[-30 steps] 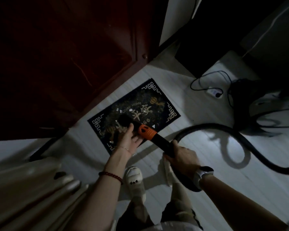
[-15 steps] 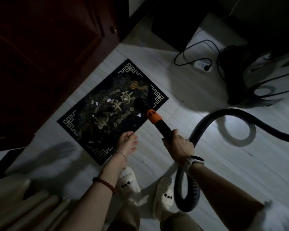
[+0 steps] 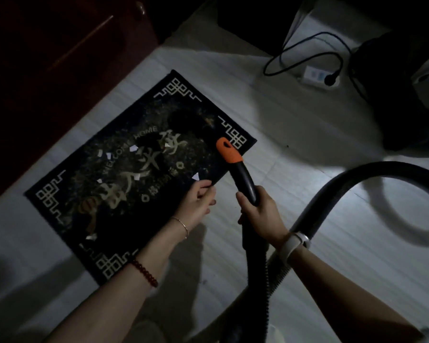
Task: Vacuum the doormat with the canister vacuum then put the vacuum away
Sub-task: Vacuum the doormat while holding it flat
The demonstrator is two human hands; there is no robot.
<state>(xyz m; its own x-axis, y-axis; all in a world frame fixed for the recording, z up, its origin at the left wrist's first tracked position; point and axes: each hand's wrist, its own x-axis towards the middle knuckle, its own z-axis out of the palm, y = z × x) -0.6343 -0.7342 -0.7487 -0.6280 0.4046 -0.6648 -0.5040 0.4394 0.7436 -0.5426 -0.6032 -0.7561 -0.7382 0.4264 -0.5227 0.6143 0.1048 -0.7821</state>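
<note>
Black plastic fills the right hand point(image 3: 259, 214), fingers wrapped round the vacuum wand point(image 3: 244, 181); its nozzle is lost in shadow toward eleven o'clock over the doormat point(image 3: 89, 191). The left hand point(image 3: 198, 204), at nine o'clock from the wand, rests on the doormat's near edge, fingers loosely curled, holding nothing. The hose point(image 3: 332, 194) loops off at three o'clock; the canister point(image 3: 391, 100) is barely discernible in the dark.

**Pale floor, dim light**

The floor point(image 3: 295, 134) is pale and laid in planks. A dark doormat point(image 3: 124, 184) with gold lettering and knot corners lies askew on it, just beside a dark wooden door point(image 3: 47, 58). White paper scraps point(image 3: 133, 147) lie scattered on the mat. At the far right a white power strip point(image 3: 316, 76) rests on the floor with a black cord point(image 3: 307, 43) looping from it. A black hose point(image 3: 357, 179) curves across the floor at right.
</note>
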